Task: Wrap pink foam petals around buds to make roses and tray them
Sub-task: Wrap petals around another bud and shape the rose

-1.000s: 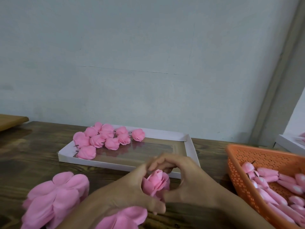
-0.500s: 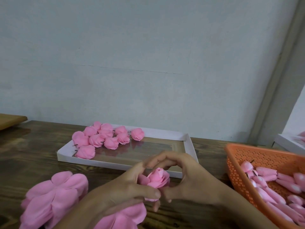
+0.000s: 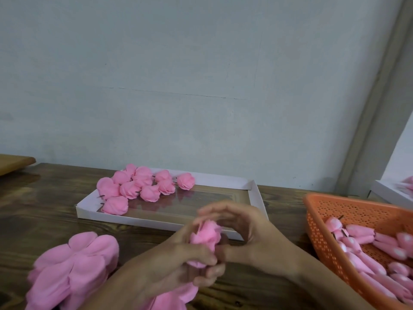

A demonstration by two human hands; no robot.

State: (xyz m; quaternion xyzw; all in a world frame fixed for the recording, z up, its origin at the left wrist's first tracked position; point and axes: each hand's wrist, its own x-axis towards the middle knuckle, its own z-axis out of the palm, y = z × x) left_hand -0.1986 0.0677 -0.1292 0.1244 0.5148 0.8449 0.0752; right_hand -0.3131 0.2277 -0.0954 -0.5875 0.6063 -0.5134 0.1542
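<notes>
A half-wrapped pink foam rose sits between both hands above the table's front. My left hand grips its lower part, thumb and fingers curled round the base. My right hand curves round its right side and top, fingers arched over the petals. Behind them lies a shallow white tray holding several finished pink roses in its left end. A stack of flat pink foam petals lies at the front left. More petal foam shows under my left wrist.
An orange perforated basket at the right holds several pink buds on short stems. A second white tray peeks in at the far right. The dark wooden table meets a pale wall behind.
The rose has been turned and closed tighter between my hands. My left fingers have wrapped lower round its base, and my right fingers have lifted over its top.
</notes>
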